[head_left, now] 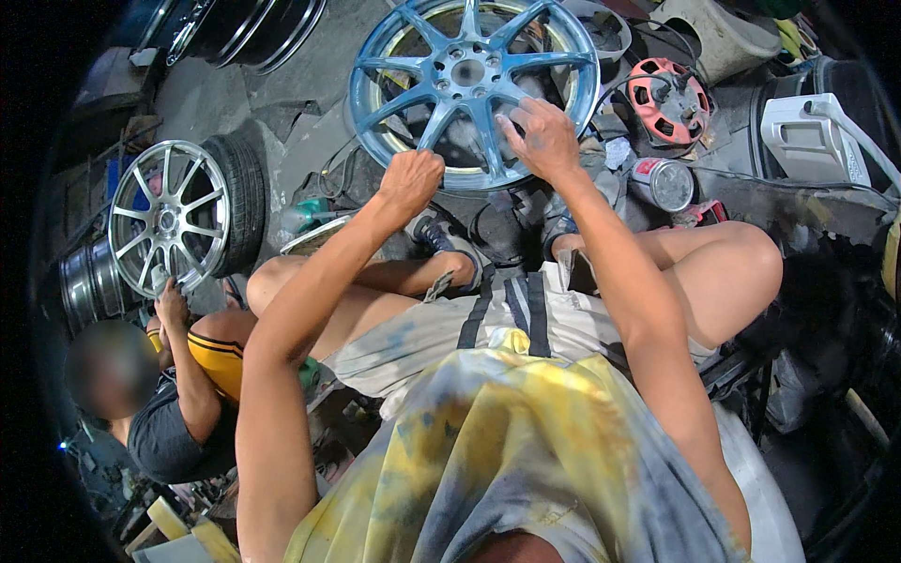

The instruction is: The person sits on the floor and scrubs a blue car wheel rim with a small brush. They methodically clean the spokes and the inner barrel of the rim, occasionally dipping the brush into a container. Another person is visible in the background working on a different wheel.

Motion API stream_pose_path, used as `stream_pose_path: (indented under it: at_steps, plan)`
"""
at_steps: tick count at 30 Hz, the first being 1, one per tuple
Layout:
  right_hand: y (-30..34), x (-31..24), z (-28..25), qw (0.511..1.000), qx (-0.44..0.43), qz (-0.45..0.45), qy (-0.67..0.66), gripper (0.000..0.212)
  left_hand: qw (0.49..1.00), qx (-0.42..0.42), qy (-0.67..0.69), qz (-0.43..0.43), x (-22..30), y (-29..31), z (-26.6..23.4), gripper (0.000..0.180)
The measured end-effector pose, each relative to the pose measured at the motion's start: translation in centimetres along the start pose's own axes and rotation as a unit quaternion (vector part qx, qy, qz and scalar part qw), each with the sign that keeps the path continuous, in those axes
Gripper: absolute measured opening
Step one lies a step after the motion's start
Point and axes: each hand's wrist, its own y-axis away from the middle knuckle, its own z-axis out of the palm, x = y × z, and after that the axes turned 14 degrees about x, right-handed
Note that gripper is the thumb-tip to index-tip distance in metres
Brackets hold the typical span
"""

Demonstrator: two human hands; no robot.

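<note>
A blue multi-spoke wheel rim (pixel 482 120) stands tilted in front of my crossed legs, its face towards me. My left hand (pixel 413 178) is closed in a fist on its lower edge, at the end of a spoke. Over the lower right spokes lies my right hand (pixel 542 139), fingers bent and pressed together, with grey dust on them. Whether anything thin is under those fingers is hidden. Bare grey patches show along the inner side of the rim's barrel.
At left, a seated person (pixel 188 403) touches a silver wheel rim (pixel 169 220) beside a black tyre (pixel 239 202). To the right are a red cable reel (pixel 668 101), a metal can (pixel 664 183) and a white box-shaped appliance (pixel 812 139). More rims lie at upper left.
</note>
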Motion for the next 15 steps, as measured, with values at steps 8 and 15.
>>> stream_pose_path:
  at_steps: [8,15]
  plan:
    - [0.2,0.1,0.1,1.000,-0.001,-0.010,0.001,0.022,0.999,0.035,0.018,-0.011,0.2,1.0,0.3,0.007]
    - [0.1,0.2,0.3,1.000,0.000,-0.009,0.000,0.024,0.996,0.070,0.045,-0.023,0.0,1.6,0.9,0.006]
